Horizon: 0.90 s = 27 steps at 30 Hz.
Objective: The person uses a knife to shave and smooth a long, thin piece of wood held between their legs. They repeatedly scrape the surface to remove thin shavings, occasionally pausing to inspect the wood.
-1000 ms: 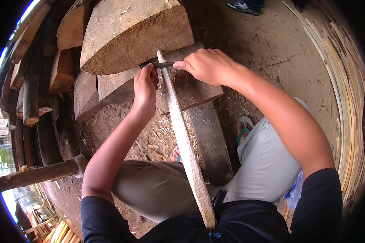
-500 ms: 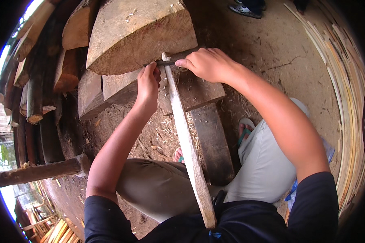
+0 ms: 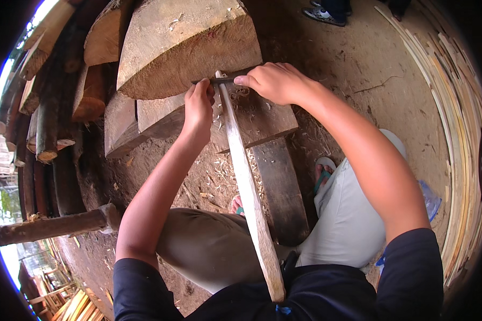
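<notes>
- The long pale stick goes from the dark shirt, bottom middle, up to the upper middle.
- There, the left hand pinches one end of a thin dark blade; the right hand holds the other.
- The blade crosses the stick, so this looks like shaving.
- Another stroke would need both hands steady.
- A big log sits at the top.

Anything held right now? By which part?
A thin dark tool, across the pale stick: left hand pinches it near its left end; right hand grips its right part.
</notes>
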Available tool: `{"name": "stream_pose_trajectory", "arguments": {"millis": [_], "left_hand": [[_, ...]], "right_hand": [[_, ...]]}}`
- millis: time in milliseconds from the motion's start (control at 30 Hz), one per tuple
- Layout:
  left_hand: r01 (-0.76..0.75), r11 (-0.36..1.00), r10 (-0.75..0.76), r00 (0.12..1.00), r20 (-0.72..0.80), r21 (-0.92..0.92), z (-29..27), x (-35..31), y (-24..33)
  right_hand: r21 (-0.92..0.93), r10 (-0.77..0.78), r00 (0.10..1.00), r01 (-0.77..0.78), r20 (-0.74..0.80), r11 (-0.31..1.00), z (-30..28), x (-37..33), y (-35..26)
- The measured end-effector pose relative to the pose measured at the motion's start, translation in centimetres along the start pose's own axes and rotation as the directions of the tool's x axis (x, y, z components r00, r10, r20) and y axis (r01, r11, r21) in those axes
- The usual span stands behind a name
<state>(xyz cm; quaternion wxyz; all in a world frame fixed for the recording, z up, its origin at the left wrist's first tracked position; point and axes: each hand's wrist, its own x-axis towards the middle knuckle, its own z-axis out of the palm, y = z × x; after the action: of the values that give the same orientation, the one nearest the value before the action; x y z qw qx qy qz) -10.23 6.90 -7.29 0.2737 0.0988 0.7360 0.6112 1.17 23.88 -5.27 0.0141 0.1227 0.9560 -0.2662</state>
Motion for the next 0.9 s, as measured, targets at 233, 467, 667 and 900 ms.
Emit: {"name": "stream_pose_trajectory", "arguments": {"millis": [233, 467, 667, 900], "left_hand": [[-0.004, 0.999, 0.004, 1.0, -0.009, 0.05, 0.0, 0.0, -0.1], [0.027, 1.0, -0.027, 1.0, 0.003, 0.014, -0.2, 0.6, 0.0], [-0.048, 0.999, 0.049, 0.999, -0.008, 0.012, 0.0, 1.3, -0.4], [-0.007, 0.998, 0.005, 0.999, 0.041, 0.057, -0.2, 0.9, -1.1]], "right_hand": [[-0.01, 0.037, 0.999, -0.036, 0.039, 0.999, -0.6, 0.0, -0.3], [-0.023, 0.043, 0.998, -0.042, 0.044, 0.999, -0.6, -0.1, -0.5], [-0.02, 0.028, 0.999, -0.028, 0.018, 0.999, -0.2, 0.8, -0.2], [0.044, 0.071, 0.994, -0.075, 0.086, 0.996, 0.3, 0.9, 0.5]]}}
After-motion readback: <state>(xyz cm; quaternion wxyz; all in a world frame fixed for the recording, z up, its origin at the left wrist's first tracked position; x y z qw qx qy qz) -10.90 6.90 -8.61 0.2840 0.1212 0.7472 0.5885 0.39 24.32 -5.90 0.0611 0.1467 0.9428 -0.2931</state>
